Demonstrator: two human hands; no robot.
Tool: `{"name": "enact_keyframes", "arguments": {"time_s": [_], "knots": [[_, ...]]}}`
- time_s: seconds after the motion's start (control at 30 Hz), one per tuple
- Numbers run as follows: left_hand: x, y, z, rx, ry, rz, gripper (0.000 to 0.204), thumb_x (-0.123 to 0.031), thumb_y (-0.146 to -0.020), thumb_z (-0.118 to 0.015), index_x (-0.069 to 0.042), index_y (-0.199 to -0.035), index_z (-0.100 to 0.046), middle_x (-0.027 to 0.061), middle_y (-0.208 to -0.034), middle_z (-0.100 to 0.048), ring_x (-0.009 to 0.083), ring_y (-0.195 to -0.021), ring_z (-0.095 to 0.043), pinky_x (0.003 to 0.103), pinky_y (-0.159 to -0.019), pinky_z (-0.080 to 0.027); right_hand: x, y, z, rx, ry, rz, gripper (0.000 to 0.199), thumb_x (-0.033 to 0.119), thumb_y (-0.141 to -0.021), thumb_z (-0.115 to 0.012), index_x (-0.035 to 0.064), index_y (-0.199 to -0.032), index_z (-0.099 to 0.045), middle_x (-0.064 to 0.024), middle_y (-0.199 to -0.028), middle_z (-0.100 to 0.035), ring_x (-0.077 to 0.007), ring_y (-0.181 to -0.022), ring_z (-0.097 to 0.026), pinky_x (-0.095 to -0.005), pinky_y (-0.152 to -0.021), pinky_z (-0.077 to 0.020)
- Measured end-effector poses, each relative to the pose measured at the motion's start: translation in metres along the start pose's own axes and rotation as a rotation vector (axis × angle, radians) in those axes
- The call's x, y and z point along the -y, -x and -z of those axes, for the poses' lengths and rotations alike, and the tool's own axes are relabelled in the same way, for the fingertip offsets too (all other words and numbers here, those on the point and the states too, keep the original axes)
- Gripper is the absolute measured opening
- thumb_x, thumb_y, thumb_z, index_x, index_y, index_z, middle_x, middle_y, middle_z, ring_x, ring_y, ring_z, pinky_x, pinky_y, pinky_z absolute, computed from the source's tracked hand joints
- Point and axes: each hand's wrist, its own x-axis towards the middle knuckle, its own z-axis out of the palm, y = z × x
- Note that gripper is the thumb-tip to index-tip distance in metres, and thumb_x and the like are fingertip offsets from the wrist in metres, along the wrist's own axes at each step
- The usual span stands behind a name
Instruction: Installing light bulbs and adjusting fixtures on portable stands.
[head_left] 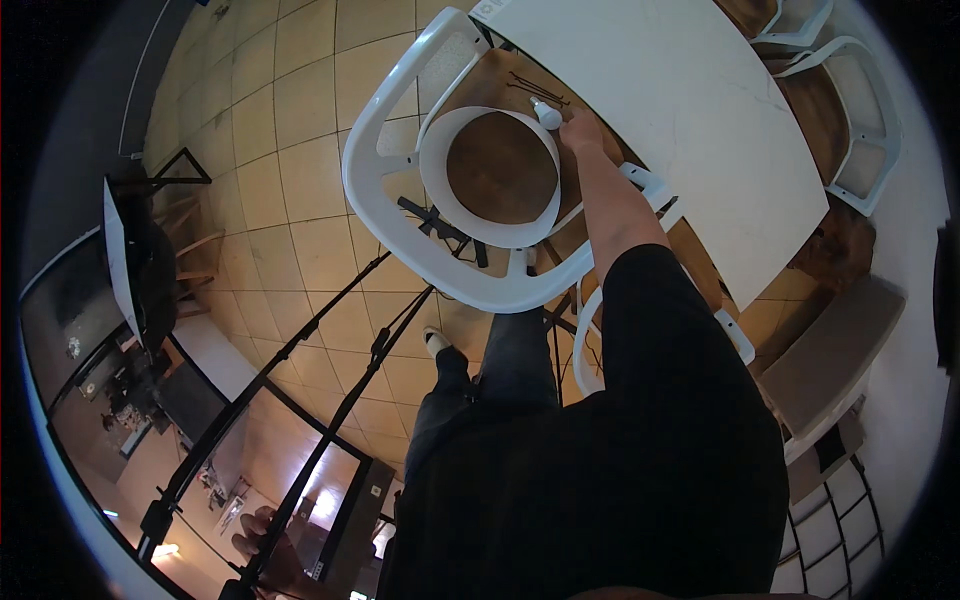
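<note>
Right now, a white light bulb [546,115] is over the brown seat of a white chair [372,140], just outside a big round lampshade [437,205]. Its screw end points away from the person. The right hand [579,130] is at the round end of the bulb, and the fingers seem to touch it. The hand hides part of them, so I cannot tell if they are closed around it.

The lampshade is white, like a wide ring, and sits on the seat with the brown showing through its middle. Some thin dark rods [523,82] lie on the seat near the bulb, toward the far side.

Down at the lower left, the left hand [270,545] is closed around one of two long black poles [340,410]. They slant up toward the chair.

A white table [690,90] is just right of the chair, and more white chairs [872,120] stand on its other side. A grey padded seat [835,350] is at the far right. Below are the person's jeans [515,350], a light shoe [436,342] and a floor of tan tiles [300,150].
</note>
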Motion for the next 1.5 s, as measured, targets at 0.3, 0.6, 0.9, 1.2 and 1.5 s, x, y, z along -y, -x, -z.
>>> {"name": "enact_keyframes", "arguments": {"time_s": [0.3, 0.6, 0.9, 1.2, 1.5], "knots": [[0.0, 0.02, 0.058, 0.162, -0.072, 0.003, 0.058, -0.061, -0.08, -0.065, -0.019, -0.122, -0.063, 0.0093, -0.131, -0.051, 0.0384, -0.115, -0.049, 0.055, -0.099, -0.041, 0.029, -0.063, -0.01, 0.024, 0.301, 0.207, 0.026, 0.02, -0.093, -0.052, 0.0065, -0.109, -0.068, -0.013, -0.119, -0.064, -0.0309, -0.11, -0.06, -0.0429, -0.091, -0.0515], [-0.023, 0.044, 0.085, 0.0, -0.135, 0.155, 0.047, -0.055, -0.088, -0.059, -0.028, -0.125, -0.059, 0.0088, -0.136, -0.046, 0.0357, -0.127, -0.041, 0.058, -0.099, -0.037, 0.042, -0.087, -0.025, 0.017, 0.529, 0.423, 0.02, 0.013, -0.091, -0.054, 0.0045, -0.097, -0.071, -0.0166, -0.104, -0.07, -0.0327, -0.098, -0.068, -0.0429, -0.084, -0.0559], [-0.016, -0.011, 0.062, 0.313, -0.125, 0.047, 0.051, -0.06, -0.087, -0.057, -0.026, -0.126, -0.059, 0.0077, -0.136, -0.046, 0.0353, -0.127, -0.041, 0.06, -0.102, -0.034, 0.047, -0.065, 0.014, -0.016, 0.497, 0.322, 0.021, 0.014, -0.091, -0.054, 0.0021, -0.099, -0.07, -0.0178, -0.108, -0.069, -0.032, -0.096, -0.068, -0.0416, -0.083, -0.0559], [-0.017, -0.061, 0.025, 0.419, -0.143, -0.179, 0.038, -0.05, -0.087, -0.063, -0.013, -0.083, -0.055, 0.0112, -0.101, -0.051, 0.0418, -0.113, -0.049, 0.065, -0.103, -0.034, 0.101, 0.07, 0.086, -0.043, -1.07, 0.32, 0.021, 0.018, -0.089, -0.069, 0.0002, -0.1, -0.068, -0.0071, -0.086, -0.07, -0.0179, -0.074, -0.068, -0.0296, -0.067, -0.0539], [-0.015, -0.079, -0.013, 0.616, -0.043, -0.415, 0.046, -0.052, -0.086, -0.054, -0.006, -0.087, -0.049, 0.0134, -0.081, -0.05, 0.0373, -0.102, -0.053, 0.059, -0.106, -0.029, 0.131, 0.359, 0.157, 0.152, -1.988, 0.522, 0.007, 0.011, -0.094, -0.061, 0.0055, -0.099, -0.064, -0.0064, -0.091, -0.069, -0.0151, -0.073, -0.066, -0.0278, -0.068, -0.0551]]}}
